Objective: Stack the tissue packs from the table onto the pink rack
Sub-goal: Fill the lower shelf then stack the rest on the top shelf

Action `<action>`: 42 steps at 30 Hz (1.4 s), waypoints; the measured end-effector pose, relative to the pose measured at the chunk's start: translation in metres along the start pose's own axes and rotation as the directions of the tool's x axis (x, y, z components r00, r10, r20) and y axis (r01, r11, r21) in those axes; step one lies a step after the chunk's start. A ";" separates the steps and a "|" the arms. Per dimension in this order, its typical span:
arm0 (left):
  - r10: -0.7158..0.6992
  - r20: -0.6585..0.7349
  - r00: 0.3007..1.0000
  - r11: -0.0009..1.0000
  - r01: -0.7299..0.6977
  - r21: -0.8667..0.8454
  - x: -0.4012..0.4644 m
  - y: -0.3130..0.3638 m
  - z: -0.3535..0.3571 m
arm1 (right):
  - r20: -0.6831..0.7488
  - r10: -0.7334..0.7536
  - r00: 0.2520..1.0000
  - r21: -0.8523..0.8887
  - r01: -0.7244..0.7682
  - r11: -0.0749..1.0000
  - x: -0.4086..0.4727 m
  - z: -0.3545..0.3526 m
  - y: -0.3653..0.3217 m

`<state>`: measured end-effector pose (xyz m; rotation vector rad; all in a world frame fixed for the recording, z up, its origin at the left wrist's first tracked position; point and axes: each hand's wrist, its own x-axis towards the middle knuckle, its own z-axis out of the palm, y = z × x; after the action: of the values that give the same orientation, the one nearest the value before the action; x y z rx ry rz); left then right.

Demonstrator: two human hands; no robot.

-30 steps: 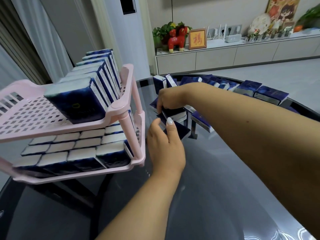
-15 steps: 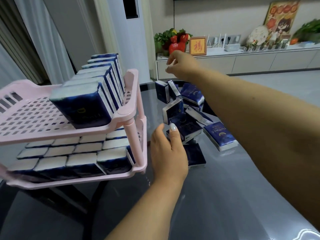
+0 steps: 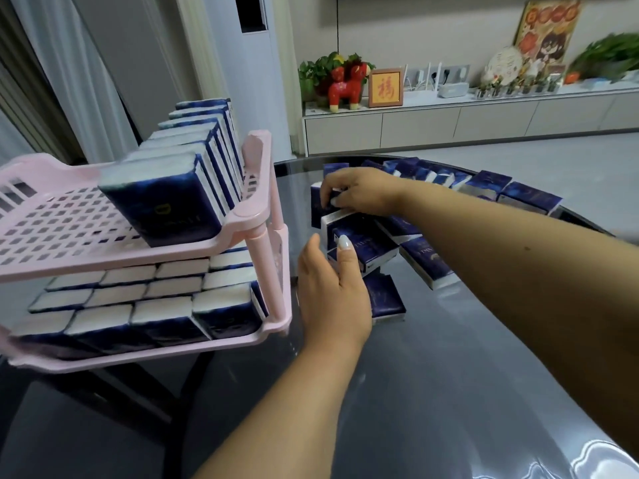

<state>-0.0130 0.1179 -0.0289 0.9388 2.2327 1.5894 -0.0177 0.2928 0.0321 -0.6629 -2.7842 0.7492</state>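
Your right hand curls its fingers over a tissue pack atop the loose heap on the table; your left hand, open, steadies a leaning pack beside the pink rack. Lift carelessly and the propped packs may topple or slide across the glossy top.

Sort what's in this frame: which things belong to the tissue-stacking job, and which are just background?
Job:
- pink rack, a row of packs on its top tier, lower tier packed
- loose tissue packs on the dark table
- left hand and right hand, both at the pile

Background:
- red horse figurine
- framed character picture
- white cabinet
- plants
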 end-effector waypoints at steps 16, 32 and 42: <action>0.094 0.162 0.982 0.982 -0.119 0.146 -0.059 -0.001 -0.023 | -0.262 -0.018 0.965 -0.023 0.012 1.000 -0.151 0.043 -0.033; 0.154 0.240 0.958 0.974 -0.188 0.125 -0.180 -0.014 -0.123 | -0.212 -0.037 0.977 0.017 0.041 0.999 -0.279 0.082 -0.130; 0.051 0.235 0.971 0.998 -0.060 0.030 -0.206 -0.033 -0.174 | -0.457 0.254 0.852 0.297 -0.123 0.947 -0.332 0.074 -0.152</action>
<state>0.0393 -0.1486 -0.0269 1.1437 2.0964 1.3823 0.1980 -0.0112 0.0272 -0.9357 -2.1352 0.8231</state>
